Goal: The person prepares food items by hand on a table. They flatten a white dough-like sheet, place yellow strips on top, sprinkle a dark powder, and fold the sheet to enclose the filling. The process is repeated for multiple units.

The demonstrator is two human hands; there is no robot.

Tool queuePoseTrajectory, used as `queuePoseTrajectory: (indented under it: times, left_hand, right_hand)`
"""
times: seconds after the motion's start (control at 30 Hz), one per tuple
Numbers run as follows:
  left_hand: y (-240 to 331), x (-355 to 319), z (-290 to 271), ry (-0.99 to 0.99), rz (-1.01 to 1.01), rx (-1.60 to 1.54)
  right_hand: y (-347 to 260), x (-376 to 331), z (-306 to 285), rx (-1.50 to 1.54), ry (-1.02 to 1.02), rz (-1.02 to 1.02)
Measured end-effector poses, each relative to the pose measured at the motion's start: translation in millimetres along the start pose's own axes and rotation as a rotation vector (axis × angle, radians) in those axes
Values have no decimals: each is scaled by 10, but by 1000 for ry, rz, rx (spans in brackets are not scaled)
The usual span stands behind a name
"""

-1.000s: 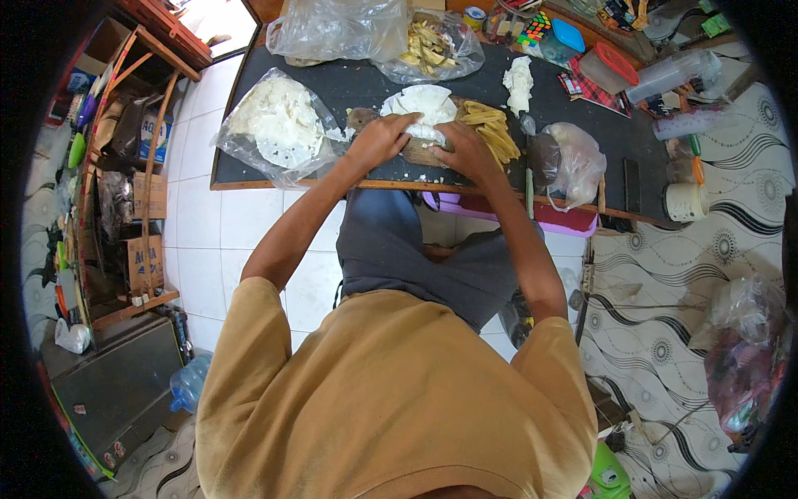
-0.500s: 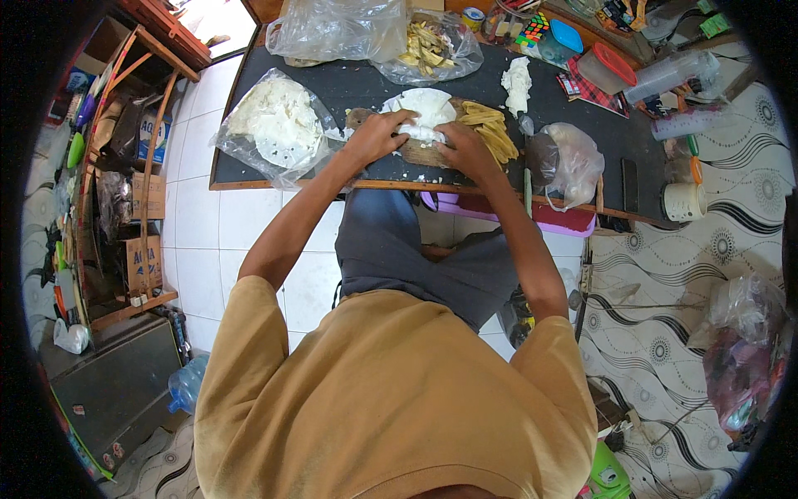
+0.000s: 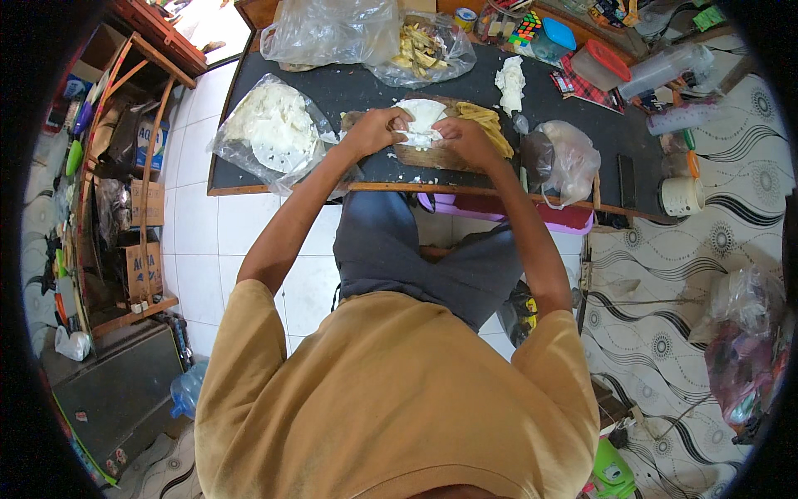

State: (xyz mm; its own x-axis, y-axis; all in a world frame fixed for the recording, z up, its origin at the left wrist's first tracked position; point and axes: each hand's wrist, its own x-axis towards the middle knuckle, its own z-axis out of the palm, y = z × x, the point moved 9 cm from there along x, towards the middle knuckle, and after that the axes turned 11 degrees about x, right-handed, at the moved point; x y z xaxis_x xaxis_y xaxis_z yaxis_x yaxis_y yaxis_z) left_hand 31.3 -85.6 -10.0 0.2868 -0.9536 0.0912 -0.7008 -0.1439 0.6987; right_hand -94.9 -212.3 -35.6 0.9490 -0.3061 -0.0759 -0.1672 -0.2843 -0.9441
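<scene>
A thin white wrapper sheet [image 3: 426, 111] lies on a wooden board [image 3: 432, 158], its near edge folded over into a roll. My left hand [image 3: 376, 133] pinches the left end of that fold, fingers closed on it. At the right end my right hand [image 3: 469, 140] grips the fold the same way. Whatever the roll encloses is hidden. Yellow sliced strips [image 3: 489, 125] lie on the board's right part, just beyond my right hand. To the left, a stack of white wrapper sheets [image 3: 270, 125] rests on an opened plastic bag.
Along the back of the dark table [image 3: 374, 179] are a clear bag [image 3: 332, 29] and a bag of yellow peelings [image 3: 424, 50]. A white lump [image 3: 510, 86], a tied plastic bag [image 3: 569, 162], a phone [image 3: 626, 181] and a white tub [image 3: 682, 197] stand to the right.
Both hands have drawn in on the ends of the wrapper's fold, and the fingers are now closed tighter on it. The far part of the sheet still lies flat.
</scene>
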Motion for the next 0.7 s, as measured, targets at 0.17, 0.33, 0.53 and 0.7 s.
queuePoseTrajectory:
  times: [0.17,0.33,0.53,0.7]
  left_hand:
    - [96,-66,-75,75,-63,136]
    - [417,-277,-98,298,192,427]
    - [534,-236,107,270,339,533]
    - [461,-204,83,227,400,541]
  right_hand:
    - [168,162,-90,60,-47,69]
    - [85,264,-10,36,-164,233]
    - [299,427,-113,58,-251,41]
    - [316,447,-103,46,-161,325]
